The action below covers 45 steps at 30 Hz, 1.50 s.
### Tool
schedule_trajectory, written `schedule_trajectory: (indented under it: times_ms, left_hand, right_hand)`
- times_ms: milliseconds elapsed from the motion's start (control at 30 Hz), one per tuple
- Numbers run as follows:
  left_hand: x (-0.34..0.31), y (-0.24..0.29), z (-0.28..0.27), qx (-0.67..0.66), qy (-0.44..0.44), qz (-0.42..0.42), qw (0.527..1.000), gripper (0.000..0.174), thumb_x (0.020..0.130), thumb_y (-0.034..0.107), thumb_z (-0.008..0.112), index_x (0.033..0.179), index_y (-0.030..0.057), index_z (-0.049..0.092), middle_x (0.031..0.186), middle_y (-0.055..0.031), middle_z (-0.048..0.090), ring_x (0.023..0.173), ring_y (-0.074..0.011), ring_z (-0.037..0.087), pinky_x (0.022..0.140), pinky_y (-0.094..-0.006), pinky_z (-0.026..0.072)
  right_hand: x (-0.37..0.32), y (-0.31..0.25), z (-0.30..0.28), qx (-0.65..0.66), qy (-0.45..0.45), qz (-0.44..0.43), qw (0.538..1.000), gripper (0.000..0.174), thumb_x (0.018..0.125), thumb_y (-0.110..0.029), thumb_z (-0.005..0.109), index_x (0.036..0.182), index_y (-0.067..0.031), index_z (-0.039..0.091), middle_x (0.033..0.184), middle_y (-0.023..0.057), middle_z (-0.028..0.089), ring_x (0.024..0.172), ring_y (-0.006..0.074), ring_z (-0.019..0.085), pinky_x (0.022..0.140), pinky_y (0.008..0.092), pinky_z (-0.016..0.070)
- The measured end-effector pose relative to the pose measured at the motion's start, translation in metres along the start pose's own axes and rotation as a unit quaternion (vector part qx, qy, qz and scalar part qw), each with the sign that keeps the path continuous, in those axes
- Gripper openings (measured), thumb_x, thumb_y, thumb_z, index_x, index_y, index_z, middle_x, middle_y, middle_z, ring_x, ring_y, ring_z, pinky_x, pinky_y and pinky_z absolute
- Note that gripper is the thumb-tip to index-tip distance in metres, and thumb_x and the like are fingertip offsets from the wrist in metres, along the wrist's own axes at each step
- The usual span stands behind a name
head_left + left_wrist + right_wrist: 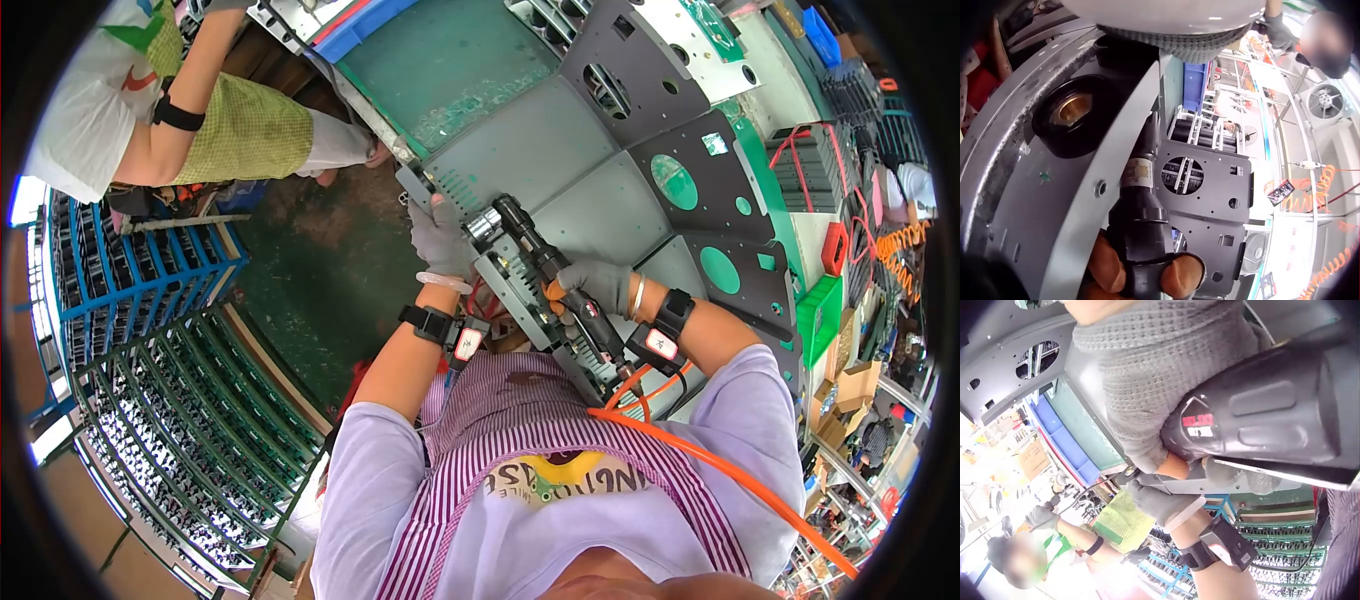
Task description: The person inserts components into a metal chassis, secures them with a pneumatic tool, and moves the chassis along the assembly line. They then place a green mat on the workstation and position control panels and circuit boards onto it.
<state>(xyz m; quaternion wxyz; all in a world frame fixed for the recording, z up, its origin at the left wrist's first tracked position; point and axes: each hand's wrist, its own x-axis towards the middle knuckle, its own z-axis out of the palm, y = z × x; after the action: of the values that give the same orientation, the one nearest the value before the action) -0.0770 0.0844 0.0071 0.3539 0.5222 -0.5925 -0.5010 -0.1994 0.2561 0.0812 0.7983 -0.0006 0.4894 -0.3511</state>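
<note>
My right hand (598,285), in a grey knit glove with orange fingertips, grips the black body of an air ratchet wrench (540,248). The wrench lies along a grey metal rail (497,275), its silver end at the rail's upper part. Gloved as well, my left hand (440,240) holds the rail near its far end, thumb up along the side. Inside the rail, the left wrist view shows a black roller (1047,134) with a brass centre. The right fingertips (1183,275) wrap the wrench there. The right wrist view has the left hand (1157,501) beyond the wrench.
An orange air hose (720,470) runs from the wrench past my right arm. Dark cut-out metal panels (690,185) stand beyond the grey sheets. Another person (150,130) works at upper left. Racks of small black parts (190,430) stand left; a blue bin (365,28) lies ahead.
</note>
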Motion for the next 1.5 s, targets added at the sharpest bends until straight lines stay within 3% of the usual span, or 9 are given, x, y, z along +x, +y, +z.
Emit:
schedule_trajectory:
  times_ms: [233, 333, 433, 533, 633, 767, 1167, 1367, 1500]
  left_hand:
    - [-0.001, 0.014, -0.006, 0.134, -0.004, -0.005, 0.991, 0.053, 0.085, 0.035, 0.046, 0.12, -0.0036, 0.041, 0.085, -0.0215, 0.061, 0.075, -0.0346, 0.061, 0.065, -0.0405, 0.0479]
    - [-0.003, 0.035, -0.009, 0.171, -0.036, -0.083, 0.981, 0.053, 0.084, 0.035, 0.046, 0.12, -0.0041, 0.039, 0.088, -0.0222, 0.061, 0.079, -0.035, 0.06, 0.069, -0.0408, 0.0466]
    - [0.001, -0.005, -0.008, 0.225, -0.002, 0.033, 0.974, 0.051, 0.083, 0.032, 0.049, 0.118, -0.0036, 0.041, 0.09, -0.0216, 0.06, 0.082, -0.035, 0.06, 0.072, -0.0405, 0.0457]
    - [-0.003, 0.032, -0.013, 0.137, -0.062, -0.069, 0.986, 0.052, 0.077, 0.029, 0.055, 0.117, -0.0018, 0.041, 0.094, -0.0205, 0.06, 0.084, -0.0353, 0.059, 0.076, -0.0406, 0.045]
    - [0.001, 0.036, -0.013, 0.211, -0.083, -0.126, 0.966, 0.056, 0.07, 0.023, 0.059, 0.118, 0.0004, 0.04, 0.098, -0.0197, 0.059, 0.086, -0.0355, 0.059, 0.078, -0.0407, 0.0444]
    - [0.003, 0.024, -0.01, 0.218, -0.075, -0.121, 0.966, 0.061, 0.066, 0.019, 0.059, 0.121, 0.0008, 0.038, 0.104, -0.0203, 0.056, 0.092, -0.0351, 0.057, 0.082, -0.0391, 0.0436]
    - [0.005, 0.012, -0.004, 0.21, -0.067, -0.12, 0.968, 0.054, 0.07, 0.022, 0.055, 0.117, 0.0026, 0.04, 0.107, -0.0209, 0.054, 0.091, -0.0374, 0.056, 0.08, -0.0412, 0.0443]
    - [0.004, 0.027, -0.01, 0.252, -0.104, -0.138, 0.952, 0.062, 0.067, 0.026, 0.057, 0.12, 0.0023, 0.038, 0.108, -0.0189, 0.055, 0.09, -0.0367, 0.057, 0.081, -0.0409, 0.0452]
    - [0.008, 0.015, -0.006, 0.286, -0.081, -0.088, 0.951, 0.071, 0.068, 0.031, 0.059, 0.125, -0.0007, 0.032, 0.106, -0.0234, 0.055, 0.093, -0.0371, 0.056, 0.082, -0.0404, 0.0447]
  right_hand:
    - [0.005, 0.008, -0.004, -0.024, 0.013, -0.011, 1.0, 0.024, 0.074, -0.023, 0.051, 0.079, 0.0011, 0.054, 0.066, 0.0098, 0.054, 0.052, 0.0185, 0.057, 0.048, 0.0311, 0.0519]
    - [0.0, 0.004, -0.004, -0.022, 0.028, -0.012, 0.999, 0.025, 0.075, -0.024, 0.05, 0.079, 0.0007, 0.054, 0.064, 0.0094, 0.054, 0.051, 0.0185, 0.056, 0.047, 0.0311, 0.0513]
    - [-0.005, -0.017, -0.008, -0.008, 0.013, -0.049, 0.999, 0.028, 0.076, -0.027, 0.049, 0.081, 0.0004, 0.053, 0.064, 0.009, 0.054, 0.05, 0.0181, 0.055, 0.047, 0.0313, 0.0507]
    - [0.004, -0.039, -0.002, 0.005, 0.026, -0.079, 0.997, 0.031, 0.079, -0.03, 0.049, 0.084, -0.0002, 0.053, 0.066, 0.0082, 0.054, 0.05, 0.0169, 0.054, 0.046, 0.0316, 0.0501]
    - [0.03, -0.062, 0.003, 0.018, 0.019, -0.077, 0.997, 0.029, 0.077, -0.028, 0.052, 0.083, -0.0004, 0.054, 0.065, 0.0076, 0.055, 0.049, 0.0167, 0.054, 0.047, 0.0316, 0.0511]
    - [0.029, -0.079, 0.022, -0.059, 0.018, -0.048, 0.997, 0.023, 0.074, -0.023, 0.054, 0.08, -0.0009, 0.055, 0.066, 0.0078, 0.055, 0.05, 0.0168, 0.055, 0.049, 0.0316, 0.0523]
    - [0.039, -0.07, 0.015, -0.031, 0.005, -0.037, 0.999, 0.022, 0.076, -0.022, 0.053, 0.075, -0.0002, 0.053, 0.065, 0.0085, 0.054, 0.051, 0.0173, 0.056, 0.052, 0.0331, 0.0545]
    - [0.038, -0.067, 0.02, 0.03, 0.036, -0.026, 0.999, 0.022, 0.075, -0.023, 0.055, 0.078, -0.0018, 0.053, 0.06, 0.0078, 0.055, 0.046, 0.0195, 0.055, 0.046, 0.0317, 0.0503]
    - [0.008, -0.069, 0.04, 0.011, 0.047, -0.062, 0.997, 0.021, 0.077, -0.023, 0.052, 0.074, -0.0026, 0.054, 0.062, 0.0086, 0.057, 0.051, 0.02, 0.058, 0.052, 0.0332, 0.0509]
